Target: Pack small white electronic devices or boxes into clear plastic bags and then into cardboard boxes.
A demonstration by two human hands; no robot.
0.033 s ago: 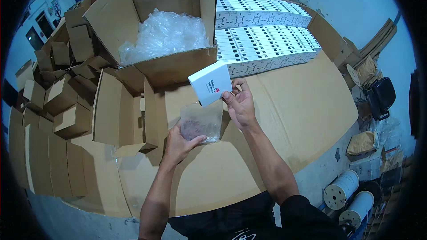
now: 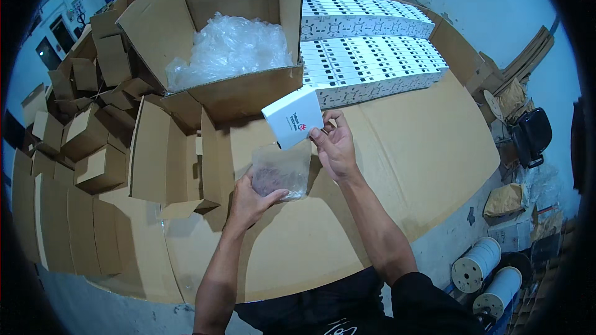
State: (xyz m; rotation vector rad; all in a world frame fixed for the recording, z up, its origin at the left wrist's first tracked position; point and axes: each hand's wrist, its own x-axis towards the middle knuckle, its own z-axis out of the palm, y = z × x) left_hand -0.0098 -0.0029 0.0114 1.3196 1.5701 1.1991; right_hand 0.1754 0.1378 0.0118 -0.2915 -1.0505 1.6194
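Observation:
My right hand [image 2: 335, 147] pinches the lower right corner of a small flat white box [image 2: 294, 116] with dark and red print on its face. The box is tilted, held above the table and just beyond the clear plastic bag [image 2: 280, 170]. That bag is in my left hand [image 2: 253, 200], thumb on its near edge and fingers mostly hidden behind it. Whether the bag has anything inside, I cannot tell. Behind my right hand, rows of similar white boxes [image 2: 379, 62] stand packed together in stacked layers.
A big open carton [image 2: 248, 90] holds a heap of clear plastic bags [image 2: 233, 49]. Left of my hands stands a smaller open carton [image 2: 152, 155], with several brown cartons [image 2: 99, 167] beyond it. Cardboard [image 2: 416, 149] covers the table. White cable reels [image 2: 477, 265] sit on the floor at right.

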